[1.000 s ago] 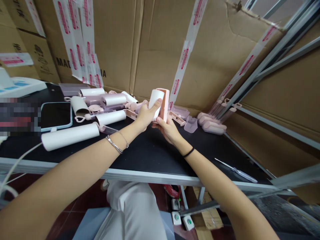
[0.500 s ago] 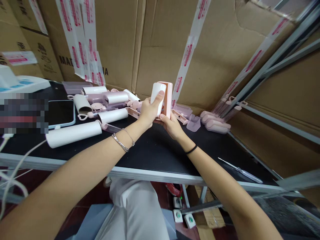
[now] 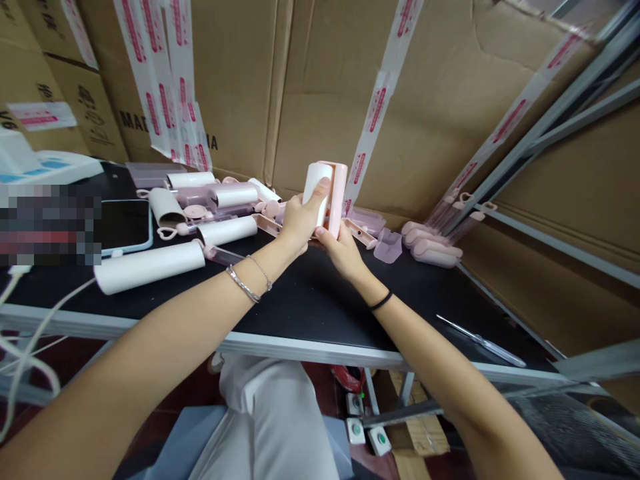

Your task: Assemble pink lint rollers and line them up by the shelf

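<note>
Above the black table (image 3: 320, 300), my left hand (image 3: 299, 227) is closed around a white lint roller roll (image 3: 314, 187), its thumb pressed along the side. My right hand (image 3: 343, 250) grips the lower end of a pink lint roller case (image 3: 339, 193). The two pieces stand nearly upright against each other, with a narrow gap between them. Fingers hide their lower ends. Behind my hands lie a pink strip-like part (image 3: 361, 235) and a clear pinkish cover (image 3: 388, 245).
White rolls (image 3: 227, 231) and pink parts are heaped on the left, behind a larger white roll (image 3: 150, 267). A phone (image 3: 125, 225) lies farther left. Pink-handled rollers (image 3: 433, 247) and a screwdriver (image 3: 483, 341) are on the right. Cardboard (image 3: 330, 80) walls the back.
The white roll and pink case have tilted slightly and sit closer together at the top. Both hands keep their grip; the view has shifted a little.
</note>
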A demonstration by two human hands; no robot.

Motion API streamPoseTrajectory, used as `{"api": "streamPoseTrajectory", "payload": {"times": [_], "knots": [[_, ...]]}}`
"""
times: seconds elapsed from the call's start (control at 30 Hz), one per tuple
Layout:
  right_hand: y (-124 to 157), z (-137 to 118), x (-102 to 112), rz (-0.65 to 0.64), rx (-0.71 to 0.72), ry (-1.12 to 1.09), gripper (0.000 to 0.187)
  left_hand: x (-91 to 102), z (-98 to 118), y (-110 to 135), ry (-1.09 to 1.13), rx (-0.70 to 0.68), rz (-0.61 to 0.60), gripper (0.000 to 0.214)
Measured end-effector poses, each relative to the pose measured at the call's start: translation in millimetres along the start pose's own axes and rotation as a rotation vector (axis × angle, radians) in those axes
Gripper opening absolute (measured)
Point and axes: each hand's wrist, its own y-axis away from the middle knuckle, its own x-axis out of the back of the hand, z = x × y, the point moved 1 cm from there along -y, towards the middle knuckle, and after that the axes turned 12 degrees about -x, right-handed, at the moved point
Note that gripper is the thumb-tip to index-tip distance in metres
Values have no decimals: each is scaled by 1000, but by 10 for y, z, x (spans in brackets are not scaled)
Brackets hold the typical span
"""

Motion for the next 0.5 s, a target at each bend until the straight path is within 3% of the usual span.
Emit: {"api": "streamPoseTrajectory", "payload": {"times": [0.2,0.37,0.5], "knots": [[50,45,104,76,-75,492,50,93,-103,24,56,42,-51,54],[138,34,146,131,-51,666,51,76,-219,92,51,51,-108,59],[164,-18,125,160,-18,830,55,46,-235,80,79,62,-76,57]]}}
